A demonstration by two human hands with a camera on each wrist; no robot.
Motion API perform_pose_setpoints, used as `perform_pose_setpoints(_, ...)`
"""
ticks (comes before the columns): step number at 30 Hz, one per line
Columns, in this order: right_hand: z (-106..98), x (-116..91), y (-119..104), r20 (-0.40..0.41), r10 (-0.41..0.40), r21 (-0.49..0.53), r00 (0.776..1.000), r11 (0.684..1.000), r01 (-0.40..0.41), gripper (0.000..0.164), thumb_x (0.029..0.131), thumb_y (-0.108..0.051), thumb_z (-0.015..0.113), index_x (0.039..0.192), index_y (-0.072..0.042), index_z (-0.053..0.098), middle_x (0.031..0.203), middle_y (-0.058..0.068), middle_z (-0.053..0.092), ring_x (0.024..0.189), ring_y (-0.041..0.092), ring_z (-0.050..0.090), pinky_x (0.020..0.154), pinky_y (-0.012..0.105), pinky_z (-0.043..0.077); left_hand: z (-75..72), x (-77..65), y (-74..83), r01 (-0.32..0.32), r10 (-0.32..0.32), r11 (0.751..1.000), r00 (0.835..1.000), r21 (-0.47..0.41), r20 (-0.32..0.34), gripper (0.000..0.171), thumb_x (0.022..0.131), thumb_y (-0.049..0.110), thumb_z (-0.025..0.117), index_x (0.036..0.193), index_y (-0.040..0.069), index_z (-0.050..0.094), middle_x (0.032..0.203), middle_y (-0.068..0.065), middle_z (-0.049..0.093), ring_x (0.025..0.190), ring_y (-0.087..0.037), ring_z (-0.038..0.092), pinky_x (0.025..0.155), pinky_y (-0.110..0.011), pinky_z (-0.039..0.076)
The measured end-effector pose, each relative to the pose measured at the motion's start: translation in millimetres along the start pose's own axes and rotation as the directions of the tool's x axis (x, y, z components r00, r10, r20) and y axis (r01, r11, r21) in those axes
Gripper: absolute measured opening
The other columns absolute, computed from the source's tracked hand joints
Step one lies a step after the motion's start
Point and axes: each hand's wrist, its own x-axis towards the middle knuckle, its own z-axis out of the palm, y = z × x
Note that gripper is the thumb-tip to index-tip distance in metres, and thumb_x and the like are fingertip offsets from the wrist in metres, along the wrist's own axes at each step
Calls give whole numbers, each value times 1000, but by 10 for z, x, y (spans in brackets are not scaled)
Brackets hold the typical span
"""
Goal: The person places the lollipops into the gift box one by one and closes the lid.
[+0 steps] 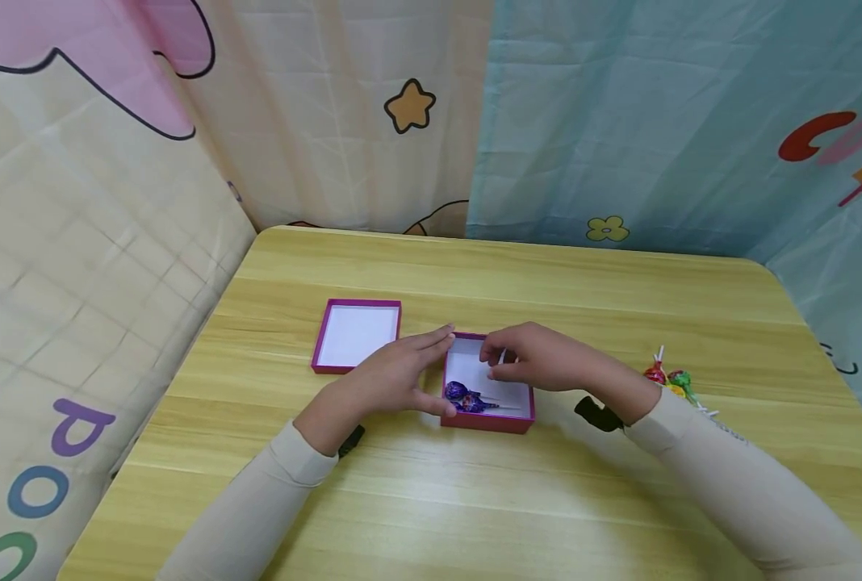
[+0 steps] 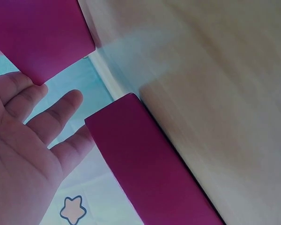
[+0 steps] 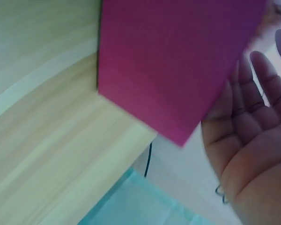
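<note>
A magenta box (image 1: 487, 420) with a white inside stands on the table, its open top facing up. Purple-wrapped lollipops (image 1: 467, 397) lie inside it, at the near left, sticks pointing right. My left hand (image 1: 395, 373) is at the box's left side, thumb by the near corner and fingertips by the far one. Over the box's right part hovers my right hand (image 1: 536, 357), fingers loosely bent, with nothing visible between them. In the right wrist view the fingers (image 3: 267, 84) reach over the box wall (image 3: 173, 61). The left wrist view shows the palm (image 2: 18, 159) beside the box.
A matching lid (image 1: 356, 335) lies left of the box, white inside up. Right of it, partly behind my right forearm, is a cluster of red, green and yellow lollipops (image 1: 678, 379). The wooden table (image 1: 431, 500) backs onto printed curtains (image 1: 329, 121).
</note>
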Motion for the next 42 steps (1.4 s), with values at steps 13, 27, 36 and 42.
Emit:
perform_pose_setpoints(13, -275, -592, 161, -69, 44, 24, 997, 999, -42, 23, 96, -21, 69, 119, -19, 67, 110, -8, 66, 93, 12, 62, 76, 31, 56, 13, 1, -20, -7, 7, 1000, 1000, 14, 9, 111, 74, 79, 61, 156, 11, 28, 164, 2, 18, 147, -23, 28, 116, -39, 28)
perform_pose_setpoints(27, -375, -1143, 302, -266, 76, 3, 961, 997, -78, 21, 98, -18, 65, 119, -17, 65, 102, -9, 66, 91, 8, 61, 72, 29, 54, 17, -4, -38, -7, 7, 1000, 1000, 1, 8, 111, 74, 80, 60, 157, 12, 27, 164, 3, 17, 147, -22, 26, 117, -38, 27)
perform_pose_setpoints(36, -376, -1454, 484, -330, 226, 81, 916, 974, -211, 24, 101, -18, 62, 124, -15, 62, 117, 0, 64, 96, 8, 62, 74, 27, 54, 13, -9, -34, 1, -1, 1000, 1000, 10, 12, 111, 75, 78, 61, 157, 13, 26, 164, 3, 17, 147, -23, 26, 117, -39, 27)
perform_pose_setpoints(42, -392, -1569, 726, -321, 348, 87, 881, 937, -338, 27, 103, -22, 57, 126, -6, 59, 117, 11, 65, 96, 14, 64, 72, 27, 55, 24, -2, -39, 0, 0, 1000, 1000, 8, 10, 111, 75, 78, 61, 157, 12, 27, 164, 3, 17, 147, -22, 27, 117, -38, 27)
